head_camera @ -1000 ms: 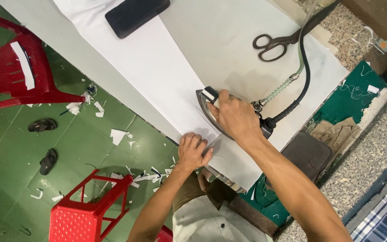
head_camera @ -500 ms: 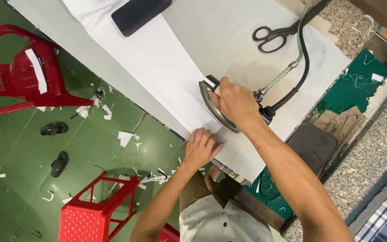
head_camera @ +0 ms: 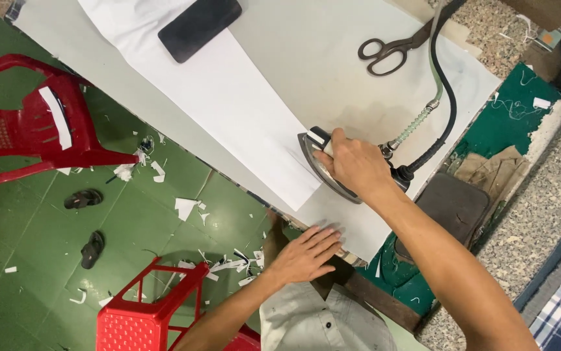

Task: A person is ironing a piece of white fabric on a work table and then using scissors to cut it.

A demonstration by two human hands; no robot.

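Right hand (head_camera: 353, 164) wrapped tight around the handle of a steam iron (head_camera: 324, 170), soleplate flat on the white cloth strip (head_camera: 228, 97) at centre frame, nose aimed toward 10 o'clock. Left hand (head_camera: 306, 252) at 6 o'clock of the iron, fingers spread and flat, palm down on the near edge of the desk (head_camera: 332, 71), gripping nothing. Black hose and cable (head_camera: 446, 91) running from the iron's heel toward 1 o'clock, looping close past the scissors (head_camera: 391, 49) at 12 o'clock. Black phone (head_camera: 199, 26) lying on the same cloth strip at 11 o'clock, well apart from the iron. Red plastic chair (head_camera: 33, 123) at 9 o'clock and red stool (head_camera: 144, 312) at 7 o'clock on the green floor (head_camera: 26, 260), white scraps and sandals scattered between.

Likely risks: scorched cloth from an iron left resting in one spot; burnt fingertips should the spread left hand drift toward the soleplate; a crease pressed in askew with the strip unheld near the nose; hose snagging the scissors and dragging them; heat reaching the phone on a long stroke up the strip.
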